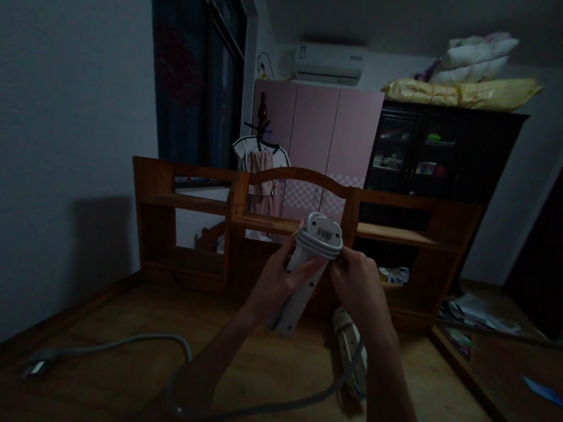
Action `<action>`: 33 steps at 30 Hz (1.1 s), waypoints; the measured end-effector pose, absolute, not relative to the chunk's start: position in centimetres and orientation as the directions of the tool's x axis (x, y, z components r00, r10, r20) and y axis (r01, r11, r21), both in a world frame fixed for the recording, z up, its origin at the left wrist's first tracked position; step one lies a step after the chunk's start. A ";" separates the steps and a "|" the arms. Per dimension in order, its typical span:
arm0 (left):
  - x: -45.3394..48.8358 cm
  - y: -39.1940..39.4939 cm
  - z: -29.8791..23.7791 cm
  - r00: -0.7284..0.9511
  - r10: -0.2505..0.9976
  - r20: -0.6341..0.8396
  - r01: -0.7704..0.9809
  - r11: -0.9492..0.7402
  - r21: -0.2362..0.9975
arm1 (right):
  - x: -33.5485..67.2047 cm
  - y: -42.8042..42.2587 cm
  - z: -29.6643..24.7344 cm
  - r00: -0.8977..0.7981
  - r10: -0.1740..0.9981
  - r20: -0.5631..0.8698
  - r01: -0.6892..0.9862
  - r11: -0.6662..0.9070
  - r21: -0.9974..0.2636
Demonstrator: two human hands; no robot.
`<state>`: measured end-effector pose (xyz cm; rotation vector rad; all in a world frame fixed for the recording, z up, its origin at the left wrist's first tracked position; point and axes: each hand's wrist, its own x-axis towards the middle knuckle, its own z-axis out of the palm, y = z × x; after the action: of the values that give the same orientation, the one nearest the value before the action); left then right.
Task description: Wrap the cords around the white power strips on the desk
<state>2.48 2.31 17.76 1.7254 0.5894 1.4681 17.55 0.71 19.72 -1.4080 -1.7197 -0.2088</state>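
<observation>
Dim room. White power strip [306, 267] is held upright above the counter [93, 379], end-up, likely so its cord [319, 243] sits in tight turns round the top end. Left hand [274, 284] is clenched round the strip's body, steadying it. Right hand [361, 290] is closed at the coils, fingertips pinching the cord just beside the wrap. Slack cord trails down across the counter to a plug [36, 368] far left. Second strip [348, 342] lies flat below the right wrist.
</observation>
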 end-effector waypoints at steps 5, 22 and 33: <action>2.3 2.0 17.8 0.278 0.768 0.576 -0.148 -0.559 0.816 | 17.6 0.3 19.8 0.023 0.706 0.708 0.873 0.331 -0.358; 0.5 5.6 17.2 -0.071 0.735 0.675 -0.065 -0.678 0.732 | 19.3 0.3 19.9 -0.042 0.742 0.669 0.781 0.442 -0.442; -3.0 8.3 17.3 -0.142 0.489 0.861 0.779 -0.482 0.402 | 17.0 -1.2 20.6 -0.151 0.627 0.764 0.751 0.575 -0.324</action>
<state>-2.98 8.25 17.29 2.2001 1.6880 1.9598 16.98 -1.17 20.57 -1.1195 -1.8556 -0.1634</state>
